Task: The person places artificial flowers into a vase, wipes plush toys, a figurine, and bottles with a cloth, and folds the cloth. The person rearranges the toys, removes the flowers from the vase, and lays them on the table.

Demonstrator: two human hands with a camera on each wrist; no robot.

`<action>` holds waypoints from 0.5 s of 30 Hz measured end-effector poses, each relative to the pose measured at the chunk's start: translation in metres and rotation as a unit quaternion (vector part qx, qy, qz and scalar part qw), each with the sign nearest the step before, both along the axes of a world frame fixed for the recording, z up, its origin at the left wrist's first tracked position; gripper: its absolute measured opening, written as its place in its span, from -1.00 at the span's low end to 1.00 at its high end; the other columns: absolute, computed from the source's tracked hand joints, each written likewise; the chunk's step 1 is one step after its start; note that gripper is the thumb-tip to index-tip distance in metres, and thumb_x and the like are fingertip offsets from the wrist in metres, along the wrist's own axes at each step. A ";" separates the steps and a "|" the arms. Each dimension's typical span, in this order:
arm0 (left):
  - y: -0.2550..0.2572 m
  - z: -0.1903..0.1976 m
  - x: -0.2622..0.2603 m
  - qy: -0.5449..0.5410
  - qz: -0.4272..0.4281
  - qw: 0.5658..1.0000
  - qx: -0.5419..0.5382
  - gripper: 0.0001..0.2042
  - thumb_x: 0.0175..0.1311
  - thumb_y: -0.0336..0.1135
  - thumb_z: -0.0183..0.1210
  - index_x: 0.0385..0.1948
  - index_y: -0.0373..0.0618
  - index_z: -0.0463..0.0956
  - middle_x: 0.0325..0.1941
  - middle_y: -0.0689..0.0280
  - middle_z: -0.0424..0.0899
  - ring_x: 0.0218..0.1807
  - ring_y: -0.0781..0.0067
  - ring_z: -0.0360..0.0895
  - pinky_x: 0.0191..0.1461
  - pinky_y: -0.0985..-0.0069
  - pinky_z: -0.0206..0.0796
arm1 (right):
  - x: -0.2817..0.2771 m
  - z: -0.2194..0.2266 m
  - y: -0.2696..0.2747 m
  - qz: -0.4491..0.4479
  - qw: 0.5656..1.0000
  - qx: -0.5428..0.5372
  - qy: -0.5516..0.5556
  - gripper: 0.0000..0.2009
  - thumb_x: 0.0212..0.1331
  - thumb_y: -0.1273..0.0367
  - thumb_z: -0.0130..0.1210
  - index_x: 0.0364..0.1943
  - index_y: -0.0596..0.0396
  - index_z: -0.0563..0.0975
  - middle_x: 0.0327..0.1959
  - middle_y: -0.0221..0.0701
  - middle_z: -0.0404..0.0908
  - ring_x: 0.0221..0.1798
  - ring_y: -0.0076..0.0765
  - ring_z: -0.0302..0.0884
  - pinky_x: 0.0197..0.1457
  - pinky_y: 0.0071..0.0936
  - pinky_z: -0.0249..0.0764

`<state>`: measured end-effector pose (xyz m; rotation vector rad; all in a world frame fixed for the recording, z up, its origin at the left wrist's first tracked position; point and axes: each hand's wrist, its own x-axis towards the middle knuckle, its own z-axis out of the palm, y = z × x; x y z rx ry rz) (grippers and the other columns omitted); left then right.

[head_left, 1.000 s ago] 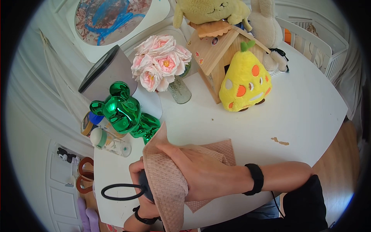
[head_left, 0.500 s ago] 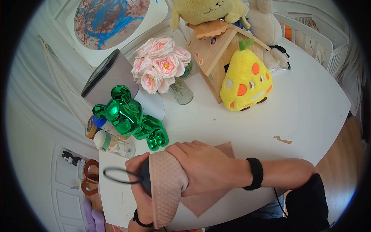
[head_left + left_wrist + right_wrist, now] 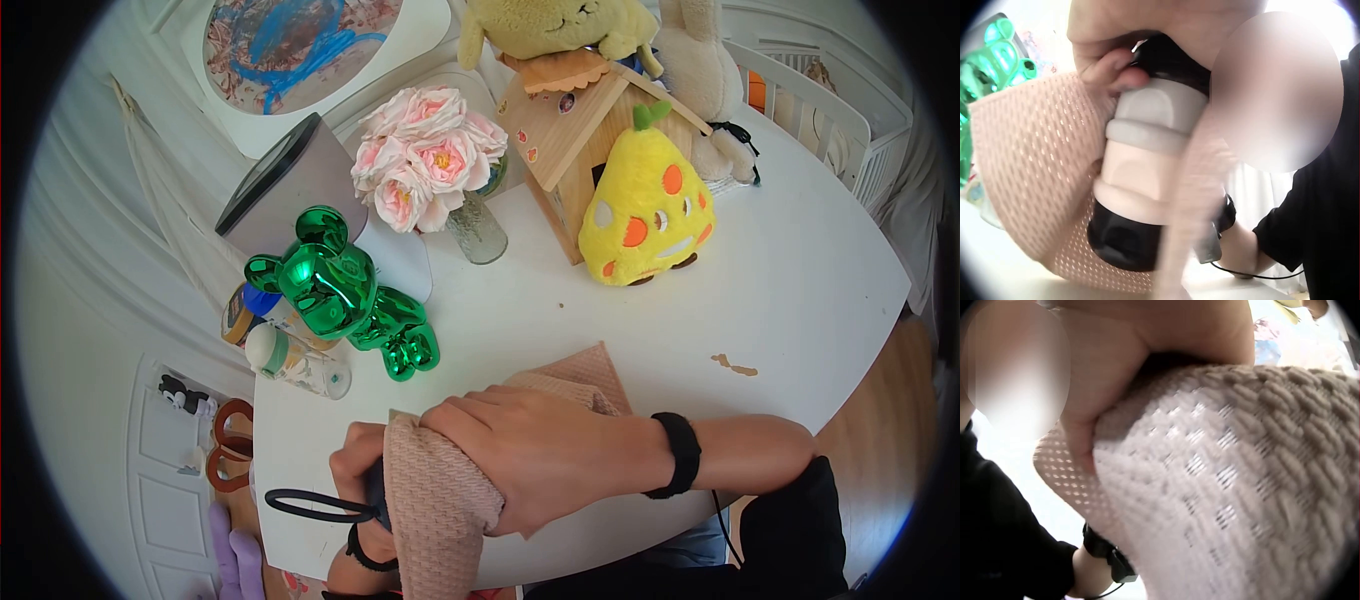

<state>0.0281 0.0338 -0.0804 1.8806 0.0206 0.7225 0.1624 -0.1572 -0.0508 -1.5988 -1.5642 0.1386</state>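
Note:
A pink textured cloth [image 3: 435, 500] is draped around a bottle with grey, beige and black bands [image 3: 1138, 165]. My left hand [image 3: 360, 465] grips the bottle's dark top, from which a black loop [image 3: 312, 504] sticks out to the left. In the left wrist view the fingers of that hand [image 3: 1147, 28] curl at the black top. My right hand [image 3: 570, 450] presses and grips the cloth against the bottle's side. The right wrist view has this hand [image 3: 1154, 331] over the cloth [image 3: 1222, 469], which hides the bottle there.
A green shiny bear figure [image 3: 330, 290] lies left of centre, beside a clear cup with a white lid [image 3: 310, 370]. Farther back stand a glass vase [image 3: 477, 230] with pink flowers, a wooden house [image 3: 560, 130] and a yellow plush [image 3: 640, 225] on the white table [image 3: 800, 260].
The cloth corner that stuck up near the bear a second ago has come down over the bottle. The loop has swung lower since half a second ago, and both hands still hold on.

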 end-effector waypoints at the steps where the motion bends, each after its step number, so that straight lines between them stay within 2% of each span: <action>1: -0.005 0.006 0.000 0.031 0.019 0.997 -0.062 -0.29 0.00 -0.14 0.54 0.10 -0.20 0.28 -0.10 0.16 0.51 -0.05 0.38 0.51 0.02 0.36 0.36 | 0.002 0.003 -0.001 0.068 0.994 -0.061 0.057 -0.25 -0.22 0.20 0.49 0.09 0.21 0.36 -0.08 -0.03 0.60 0.02 0.08 0.60 0.07 -0.11 0.48; 2: -0.011 0.014 0.001 0.061 0.038 0.990 -0.124 -0.31 0.01 -0.14 0.53 0.10 -0.20 0.29 -0.10 0.16 0.52 -0.07 0.38 0.52 -0.01 0.36 0.37 | 0.003 0.006 -0.003 0.070 0.994 -0.062 0.058 -0.25 -0.22 0.20 0.49 0.09 0.21 0.36 -0.08 -0.03 0.60 0.02 0.08 0.60 0.07 -0.11 0.48; 4: -0.024 0.032 0.005 0.119 0.077 0.960 -0.243 -0.33 0.03 -0.16 0.52 0.10 -0.20 0.31 -0.11 0.15 0.54 -0.11 0.37 0.53 -0.06 0.36 0.39 | 0.005 0.011 -0.004 0.159 0.967 -0.149 0.135 -0.28 -0.22 0.18 0.49 0.05 0.16 0.37 -0.12 -0.05 0.61 -0.01 0.08 0.61 0.05 -0.12 0.49; 8: -0.040 0.055 0.009 0.220 0.147 0.847 -0.461 -0.38 0.08 -0.19 0.49 0.11 -0.21 0.34 -0.13 0.13 0.57 -0.19 0.36 0.57 -0.15 0.36 0.43 | 0.006 0.008 0.000 0.120 0.971 -0.144 0.148 -0.30 -0.18 0.18 0.47 0.05 0.16 0.36 -0.13 -0.05 0.62 -0.02 0.09 0.61 0.03 -0.14 0.49; 9: -0.035 0.027 -0.007 0.099 0.082 0.988 -0.088 -0.39 0.09 -0.19 0.47 0.11 -0.24 0.35 -0.07 0.10 0.56 -0.11 0.37 0.53 -0.08 0.38 0.41 | 0.004 0.002 0.003 0.047 0.991 -0.085 0.088 -0.29 -0.21 0.20 0.47 0.06 0.19 0.37 -0.12 -0.06 0.61 -0.02 0.08 0.61 0.04 -0.16 0.49; 10: -0.031 0.025 -0.001 0.099 0.085 0.987 -0.088 -0.39 0.09 -0.19 0.47 0.11 -0.24 0.35 -0.07 0.10 0.56 -0.11 0.37 0.53 -0.08 0.38 0.41 | 0.002 -0.002 0.005 -0.027 0.999 -0.027 0.028 -0.28 -0.23 0.22 0.47 0.06 0.21 0.38 -0.10 -0.06 0.61 -0.02 0.07 0.61 0.04 -0.18 0.49; 11: -0.029 0.026 0.007 0.040 0.083 0.995 0.027 -0.39 0.09 -0.19 0.47 0.10 -0.25 0.35 -0.06 0.11 0.53 -0.08 0.38 0.50 -0.05 0.40 0.39 | -0.001 -0.005 0.005 -0.023 0.999 -0.029 0.030 -0.28 -0.23 0.22 0.47 0.06 0.21 0.38 -0.10 -0.06 0.61 -0.02 0.07 0.61 0.04 -0.18 0.49; 12: -0.028 0.027 0.011 -0.019 0.079 0.986 0.142 -0.39 0.09 -0.19 0.46 0.09 -0.27 0.35 -0.05 0.12 0.51 -0.05 0.39 0.47 -0.02 0.42 0.36 | -0.005 -0.006 0.004 -0.093 0.993 0.030 -0.068 -0.31 -0.22 0.22 0.44 0.02 0.27 0.39 -0.15 -0.12 0.60 -0.07 0.00 0.61 0.01 -0.24 0.48; 13: -0.025 0.026 0.006 0.005 0.045 0.994 0.101 -0.39 0.06 -0.17 0.47 0.07 -0.26 0.35 -0.05 0.14 0.46 -0.02 0.38 0.43 0.01 0.46 0.31 | -0.009 -0.008 0.005 -0.159 0.970 0.089 -0.163 -0.34 -0.20 0.22 0.41 -0.01 0.33 0.40 -0.19 -0.17 0.59 -0.12 -0.08 0.61 -0.02 -0.31 0.47; 14: -0.021 0.025 0.004 0.006 0.048 0.994 0.101 -0.39 0.06 -0.17 0.47 0.07 -0.26 0.35 -0.05 0.14 0.46 -0.02 0.38 0.43 0.01 0.46 0.31 | -0.013 -0.008 0.004 -0.155 0.970 0.089 -0.163 -0.34 -0.20 0.22 0.41 -0.01 0.33 0.40 -0.19 -0.17 0.59 -0.12 -0.08 0.61 -0.02 -0.31 0.47; 15: -0.014 0.023 0.003 -0.031 0.030 0.987 0.157 -0.37 0.05 -0.16 0.48 0.08 -0.26 0.34 -0.07 0.14 0.46 -0.04 0.36 0.43 0.01 0.46 0.31 | -0.016 -0.006 0.004 -0.144 0.974 0.070 -0.159 -0.28 -0.30 0.23 0.43 0.03 0.33 0.41 -0.11 -0.13 0.58 -0.06 -0.02 0.60 0.05 -0.24 0.48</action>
